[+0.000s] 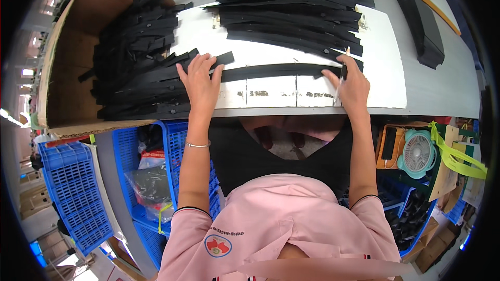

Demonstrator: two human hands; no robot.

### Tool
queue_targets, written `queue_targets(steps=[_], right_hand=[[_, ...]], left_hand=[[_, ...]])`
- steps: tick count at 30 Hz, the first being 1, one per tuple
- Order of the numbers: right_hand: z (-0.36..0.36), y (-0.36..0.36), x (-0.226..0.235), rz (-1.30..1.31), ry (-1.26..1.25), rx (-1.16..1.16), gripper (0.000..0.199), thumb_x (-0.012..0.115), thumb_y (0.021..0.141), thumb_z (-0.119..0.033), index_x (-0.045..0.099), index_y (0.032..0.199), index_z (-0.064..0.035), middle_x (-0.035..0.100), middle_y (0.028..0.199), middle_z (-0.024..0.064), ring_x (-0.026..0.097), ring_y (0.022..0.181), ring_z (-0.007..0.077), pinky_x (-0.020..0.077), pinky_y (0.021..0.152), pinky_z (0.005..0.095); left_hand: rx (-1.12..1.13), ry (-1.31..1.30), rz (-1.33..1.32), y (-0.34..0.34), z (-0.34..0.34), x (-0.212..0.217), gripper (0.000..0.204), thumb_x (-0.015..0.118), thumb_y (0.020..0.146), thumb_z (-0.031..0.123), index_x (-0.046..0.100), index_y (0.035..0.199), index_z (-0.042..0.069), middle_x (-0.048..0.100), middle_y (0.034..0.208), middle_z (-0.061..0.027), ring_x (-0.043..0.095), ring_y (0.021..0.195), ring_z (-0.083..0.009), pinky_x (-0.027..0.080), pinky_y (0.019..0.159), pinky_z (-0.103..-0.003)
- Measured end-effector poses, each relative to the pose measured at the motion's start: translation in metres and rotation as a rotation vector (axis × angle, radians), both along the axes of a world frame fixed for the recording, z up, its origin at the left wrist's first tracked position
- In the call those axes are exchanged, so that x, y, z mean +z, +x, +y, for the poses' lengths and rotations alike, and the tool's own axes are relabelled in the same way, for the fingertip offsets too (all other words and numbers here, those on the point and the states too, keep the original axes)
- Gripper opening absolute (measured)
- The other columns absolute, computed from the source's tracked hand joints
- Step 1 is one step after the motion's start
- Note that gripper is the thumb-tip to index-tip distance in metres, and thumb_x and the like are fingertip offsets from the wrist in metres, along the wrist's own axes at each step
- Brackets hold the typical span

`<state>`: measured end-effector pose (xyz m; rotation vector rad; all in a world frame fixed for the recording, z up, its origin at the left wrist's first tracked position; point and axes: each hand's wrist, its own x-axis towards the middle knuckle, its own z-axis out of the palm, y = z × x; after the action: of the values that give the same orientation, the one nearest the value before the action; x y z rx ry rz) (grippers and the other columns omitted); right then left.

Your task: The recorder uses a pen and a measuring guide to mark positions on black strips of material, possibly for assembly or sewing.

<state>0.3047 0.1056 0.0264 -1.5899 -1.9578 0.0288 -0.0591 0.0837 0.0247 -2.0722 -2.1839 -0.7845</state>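
Left hand [199, 80] spread wide, right hand [353, 86] curled round a slim pen-like tool [337, 93], the person flanks a black strip [276, 71] whose long axis runs side to side between them, neither clearly nearer. It lies on a white board [383, 67] atop the worktop [440, 91], similar strips [291, 15] spread just beyond.

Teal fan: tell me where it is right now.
In the head view, the teal fan is at the right, past the right forearm, between the orange pouch and the yellow-green ribbon.
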Motion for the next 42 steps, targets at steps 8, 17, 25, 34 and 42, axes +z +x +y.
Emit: queue_targets(steps=[8, 17, 25, 34, 42], right_hand=[[0.025, -0.007, -0.008, 0.13, 0.064, -0.143, 0.041, 0.083, 0.086, -0.031, 0.061, 0.114, -0.0098, 0.071, 0.098, 0.0086, 0.067, 0.068, 0.0259, 0.0523, 0.063, 0.0365], [-0.041, -0.022, -0.01, 0.384, 0.252, 0.01, 0.017, 0.075, 0.088, -0.002, 0.068, 0.103, -0.0046, 0.071, 0.09, 0.0126, 0.07, 0.078, 0.0303, 0.054, 0.069, 0.0363], [-0.077, 0.001, -0.019, 0.057, 0.198, 0.148, 0.044, 0.081, 0.08, -0.009, 0.066, 0.122, -0.0086, 0.07, 0.127, 0.0052, 0.061, 0.121, 0.0291, 0.0452, 0.103, 0.0442], [-0.07, 0.053, -0.037, 0.04, 0.261, -0.07, 0.032, 0.075, 0.089, -0.006, 0.071, 0.121, -0.0068, 0.072, 0.12, 0.0045, 0.059, 0.113, 0.0263, 0.0438, 0.102, 0.0386], [-0.07, 0.051, -0.04, 0.044, 0.26, -0.084, 0.026, 0.072, 0.092, -0.005, 0.071, 0.118, -0.0059, 0.073, 0.121, 0.0023, 0.06, 0.111, 0.025, 0.0437, 0.102, 0.0367]], left_hand=[[-0.132, 0.225, -0.121, 0.031, 0.011, 0.018, 0.012, 0.066, 0.097, 0.015, 0.073, 0.101, 0.006, 0.072, 0.103, -0.0087, 0.067, 0.102, -0.0297, 0.043, 0.107, -0.048], [-0.59, 0.105, -0.264, 0.158, 0.008, 0.003, 0.013, 0.076, 0.087, 0.013, 0.077, 0.098, 0.006, 0.073, 0.089, -0.0076, 0.067, 0.082, -0.0262, 0.05, 0.075, -0.037], [-0.538, 0.213, -0.302, 0.166, -0.005, 0.0, 0.02, 0.074, 0.086, 0.007, 0.075, 0.106, 0.005, 0.072, 0.109, -0.0083, 0.064, 0.107, -0.0282, 0.047, 0.098, -0.041], [-0.371, 0.077, -0.173, 0.112, -0.036, -0.012, 0.034, 0.073, 0.094, 0.016, 0.07, 0.126, 0.006, 0.066, 0.135, -0.0117, 0.054, 0.136, -0.0298, 0.023, 0.122, -0.054], [-0.288, -0.05, -0.083, 0.083, -0.061, -0.004, 0.056, 0.072, 0.094, 0.031, 0.058, 0.141, 0.004, 0.054, 0.148, -0.0156, 0.044, 0.143, -0.0352, 0.009, 0.119, -0.07]])
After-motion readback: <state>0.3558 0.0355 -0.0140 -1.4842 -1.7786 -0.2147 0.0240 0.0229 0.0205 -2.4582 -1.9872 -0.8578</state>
